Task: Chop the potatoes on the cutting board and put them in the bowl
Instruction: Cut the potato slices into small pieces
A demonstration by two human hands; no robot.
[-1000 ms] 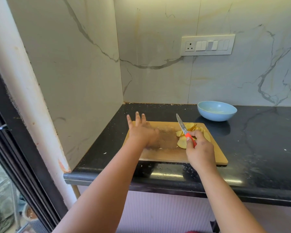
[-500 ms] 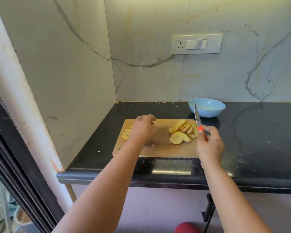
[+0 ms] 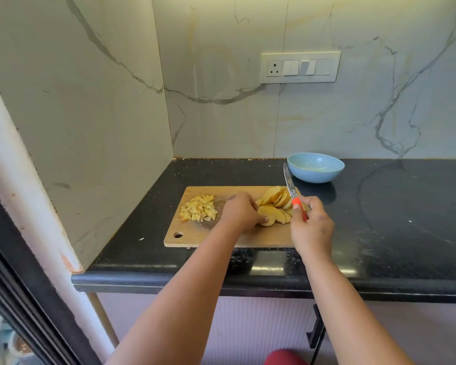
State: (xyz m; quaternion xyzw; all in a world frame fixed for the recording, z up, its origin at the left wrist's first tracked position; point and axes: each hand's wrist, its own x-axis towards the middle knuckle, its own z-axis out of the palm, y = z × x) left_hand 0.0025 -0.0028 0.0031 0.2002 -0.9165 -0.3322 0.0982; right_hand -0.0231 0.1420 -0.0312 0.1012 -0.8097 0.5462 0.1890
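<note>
Black stone counter (image 3: 379, 233) is noted at frame centre, with a wooden cutting board (image 3: 195, 233) on it. Diced potato (image 3: 198, 212) is heaped at its left; potato slices (image 3: 274, 206) are pinched by the left hand (image 3: 241, 212). The knife (image 3: 291, 189) is gripped by the right hand (image 3: 312, 227). Slices are judged firm, wet and slippery, best held by their edges. The bowl (image 3: 315, 167) sits behind, seemingly unfilled

Counter (image 3: 379, 233): board (image 3: 195, 233), bowl (image 3: 315, 175).

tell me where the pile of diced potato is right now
In the head view the diced potato pile sits on the left end of the cutting board, left of the left hand.
</note>
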